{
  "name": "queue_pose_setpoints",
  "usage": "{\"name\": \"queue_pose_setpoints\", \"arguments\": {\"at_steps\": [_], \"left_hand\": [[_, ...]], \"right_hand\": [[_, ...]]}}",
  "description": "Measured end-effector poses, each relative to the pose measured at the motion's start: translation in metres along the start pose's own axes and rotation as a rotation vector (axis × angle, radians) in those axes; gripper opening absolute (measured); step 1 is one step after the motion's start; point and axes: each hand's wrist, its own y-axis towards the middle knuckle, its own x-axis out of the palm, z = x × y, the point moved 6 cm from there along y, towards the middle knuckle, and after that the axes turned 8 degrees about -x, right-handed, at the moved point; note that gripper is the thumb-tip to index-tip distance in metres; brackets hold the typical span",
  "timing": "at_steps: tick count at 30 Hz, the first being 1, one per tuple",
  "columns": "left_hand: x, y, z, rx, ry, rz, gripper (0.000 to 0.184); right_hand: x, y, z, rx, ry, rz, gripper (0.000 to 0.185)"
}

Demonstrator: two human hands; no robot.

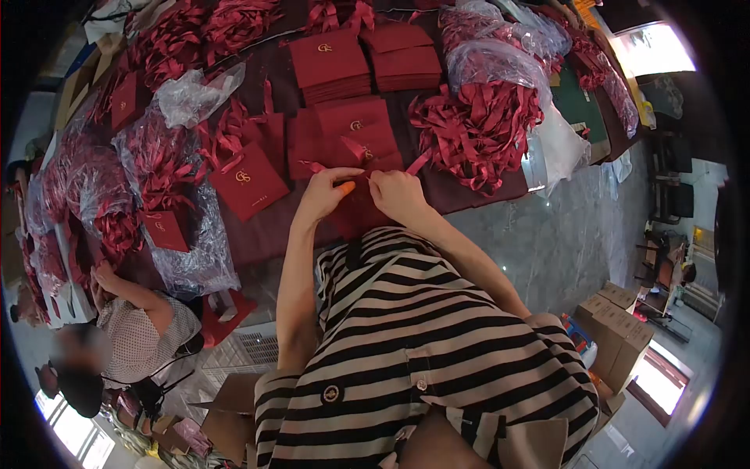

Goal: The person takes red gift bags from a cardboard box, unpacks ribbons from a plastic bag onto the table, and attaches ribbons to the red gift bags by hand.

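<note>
At the near table edge, my left hand and my right hand are close together over a dark red paper bag. Both have their fingers pinched at its top edge. A red ribbon sticks out beyond my right fingers, and another ribbon end shows by my left hand. An orange cover sits on a left fingertip. The exact grip is partly hidden by my fingers. Just beyond lie red bags with gold lettering.
Stacked red bags stand at the back. A heap of red ribbons spills from clear plastic on the right. More bags and plastic-wrapped bundles lie left. A person works at the left; cardboard boxes stand right.
</note>
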Motion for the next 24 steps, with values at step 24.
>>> {"name": "queue_pose_setpoints", "arguments": {"at_steps": [24], "left_hand": [[0.007, 0.011, -0.008, -0.071, 0.061, -0.266, 0.026]], "right_hand": [[-0.022, -0.006, -0.023, -0.330, -0.040, 0.038, 0.027]]}}
